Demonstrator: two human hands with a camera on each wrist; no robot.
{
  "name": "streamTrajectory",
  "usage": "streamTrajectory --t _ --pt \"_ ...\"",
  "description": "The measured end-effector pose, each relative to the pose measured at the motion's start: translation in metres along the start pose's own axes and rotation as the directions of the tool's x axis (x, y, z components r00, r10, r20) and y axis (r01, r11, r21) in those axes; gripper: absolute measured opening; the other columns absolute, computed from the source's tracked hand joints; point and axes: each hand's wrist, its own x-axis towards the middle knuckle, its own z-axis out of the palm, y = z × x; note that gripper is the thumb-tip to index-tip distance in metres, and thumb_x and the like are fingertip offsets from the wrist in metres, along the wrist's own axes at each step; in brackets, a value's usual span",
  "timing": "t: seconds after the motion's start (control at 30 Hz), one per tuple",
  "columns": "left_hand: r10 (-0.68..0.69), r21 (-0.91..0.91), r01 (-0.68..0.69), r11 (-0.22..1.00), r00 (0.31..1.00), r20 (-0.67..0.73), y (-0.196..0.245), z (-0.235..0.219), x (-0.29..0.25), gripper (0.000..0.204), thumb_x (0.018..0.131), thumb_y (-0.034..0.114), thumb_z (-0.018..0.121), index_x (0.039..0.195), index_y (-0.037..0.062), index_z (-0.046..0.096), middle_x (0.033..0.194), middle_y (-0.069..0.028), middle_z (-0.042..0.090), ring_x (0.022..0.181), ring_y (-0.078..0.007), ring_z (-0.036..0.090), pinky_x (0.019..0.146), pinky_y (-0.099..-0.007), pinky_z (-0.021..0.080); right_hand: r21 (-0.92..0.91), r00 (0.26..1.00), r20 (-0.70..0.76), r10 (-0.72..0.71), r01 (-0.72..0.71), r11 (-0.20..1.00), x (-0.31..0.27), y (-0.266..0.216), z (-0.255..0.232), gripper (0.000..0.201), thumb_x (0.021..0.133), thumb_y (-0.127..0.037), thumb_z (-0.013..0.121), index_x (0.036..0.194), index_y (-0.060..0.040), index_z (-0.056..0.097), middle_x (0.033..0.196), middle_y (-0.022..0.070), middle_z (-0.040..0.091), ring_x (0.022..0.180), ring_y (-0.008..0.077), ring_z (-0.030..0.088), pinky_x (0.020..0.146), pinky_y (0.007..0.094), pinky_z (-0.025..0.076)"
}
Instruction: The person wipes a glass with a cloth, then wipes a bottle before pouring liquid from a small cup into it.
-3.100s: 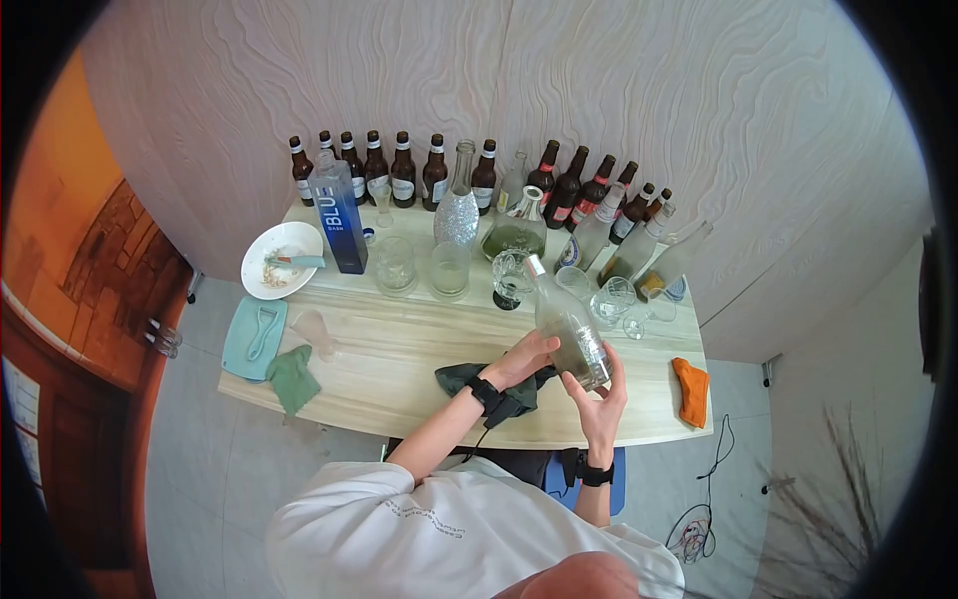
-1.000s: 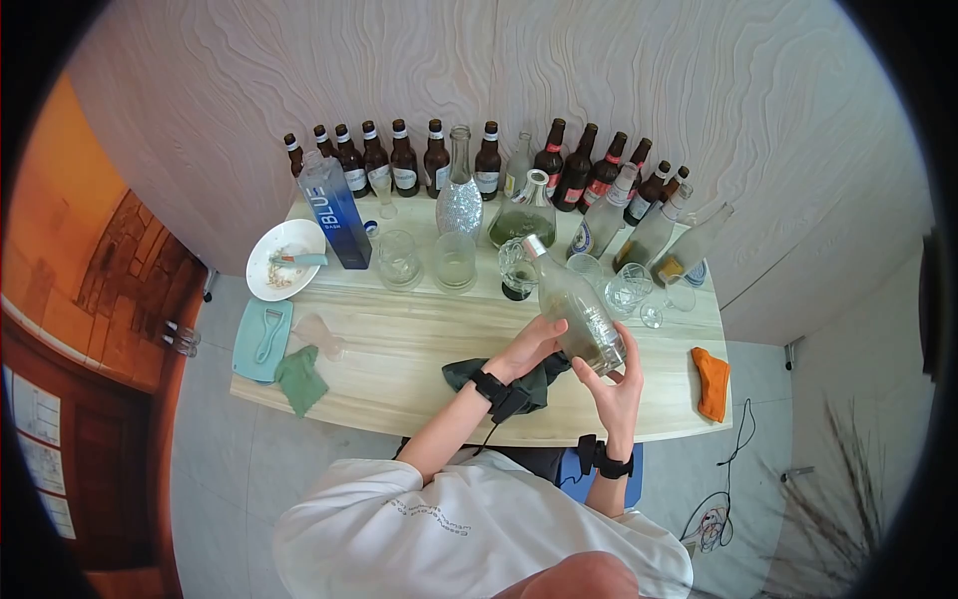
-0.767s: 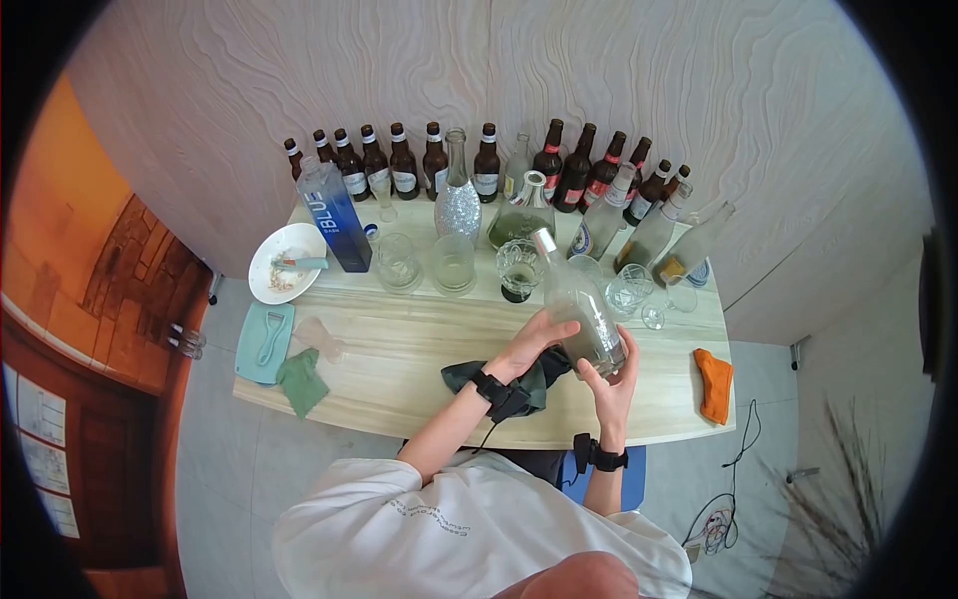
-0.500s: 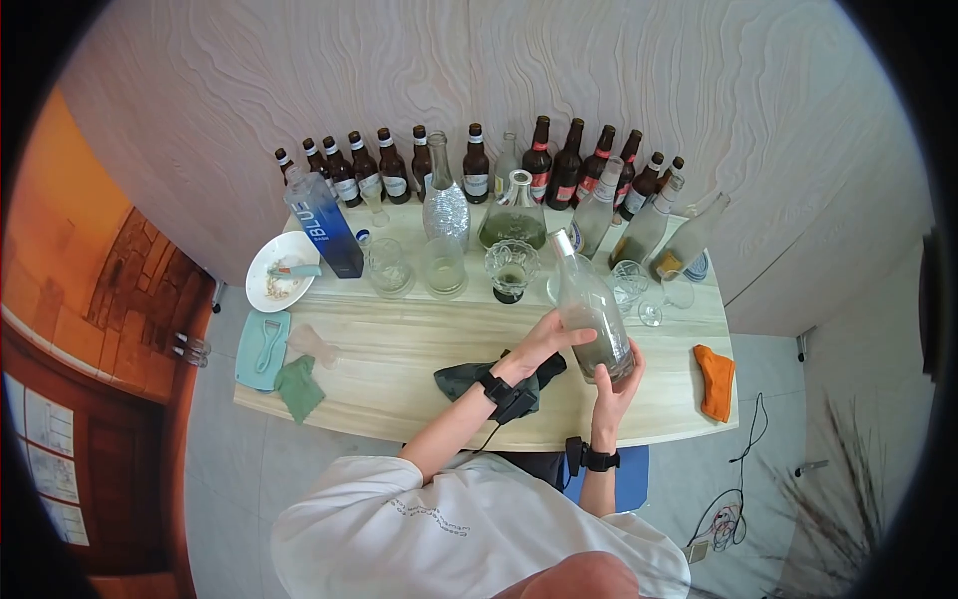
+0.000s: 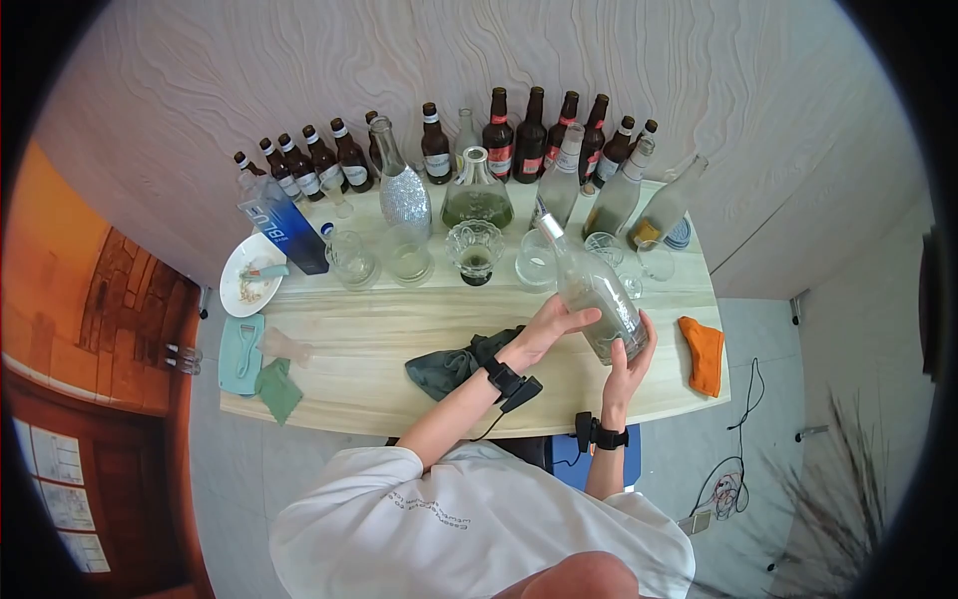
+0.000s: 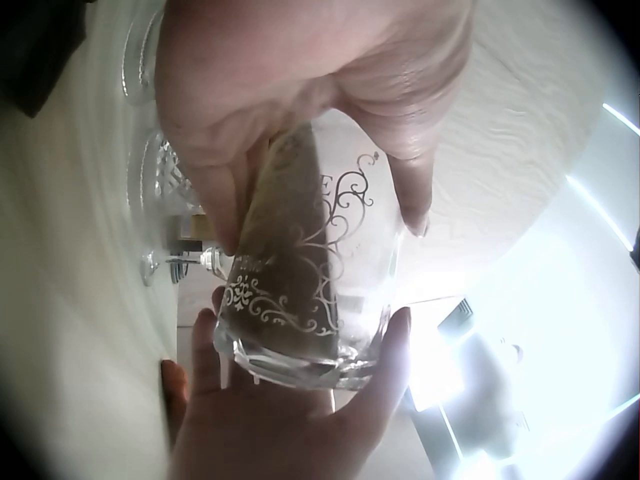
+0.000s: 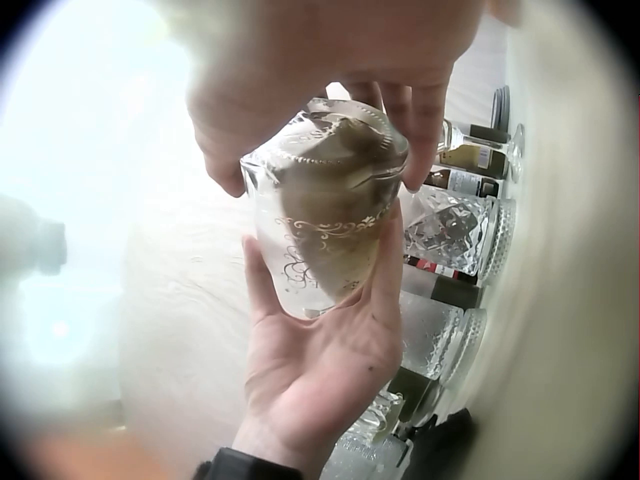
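Both hands hold a clear glass bottle (image 5: pixel 599 299) with a silver-coloured neck top, tilted above the table with its neck toward the back left. My left hand (image 5: pixel 547 329) grips the body, its thumb lying across the glass. My right hand (image 5: pixel 629 369) holds the base, with the thumb on the near side. In the left wrist view, scroll decoration shows on the bottle (image 6: pixel 310 250), and a grey-brown area darkens one side of it. A footed cut-glass bowl (image 5: pixel 474 250) stands left of the bottle neck, and a glass tumbler (image 5: pixel 536 266) stands just behind the bottle.
Several brown beer bottles (image 5: pixel 436 150) line the back, with a blue bottle (image 5: pixel 284 228), a glittery bottle (image 5: pixel 404 195) and a green-filled decanter (image 5: pixel 477 200) before them. A dark cloth (image 5: pixel 449 369) lies by the left wrist. An orange cloth (image 5: pixel 703 354) is at the right.
The head view has shifted, so the table's things sit further left and higher. The bottle, still in both hands, has moved right relative to the footed bowl, which its neck overlapped earlier.
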Motion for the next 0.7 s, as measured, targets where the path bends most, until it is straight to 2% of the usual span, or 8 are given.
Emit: streamTrajectory --t 0.3,0.7 --pt "-0.011 -0.052 0.011 0.999 1.000 -0.010 -0.014 0.012 0.006 0.071 0.098 0.040 0.082 0.153 0.0059 0.052 0.146 -0.0063 0.064 0.139 -0.0177 0.058 0.118 -0.0407 0.046 -0.068 1.000 -0.003 -0.010 0.010 0.998 0.010 0.003 -0.019 0.067 0.095 -0.022 0.071 0.155 -0.0011 0.048 0.154 0.0152 0.050 0.144 0.0298 0.047 0.124 0.0446 0.034" --pt "-0.046 -0.162 0.051 0.986 0.998 0.034 -0.038 0.013 0.012 0.077 0.100 0.047 0.079 0.156 0.0054 0.047 0.149 -0.0072 0.060 0.140 -0.0193 0.057 0.120 -0.0425 0.047 -0.197 1.000 0.024 -0.011 0.015 0.980 0.015 -0.017 -0.034 0.065 0.093 -0.023 0.079 0.148 -0.0017 0.052 0.139 0.0130 0.056 0.129 0.0252 0.056 0.113 0.0409 0.043"
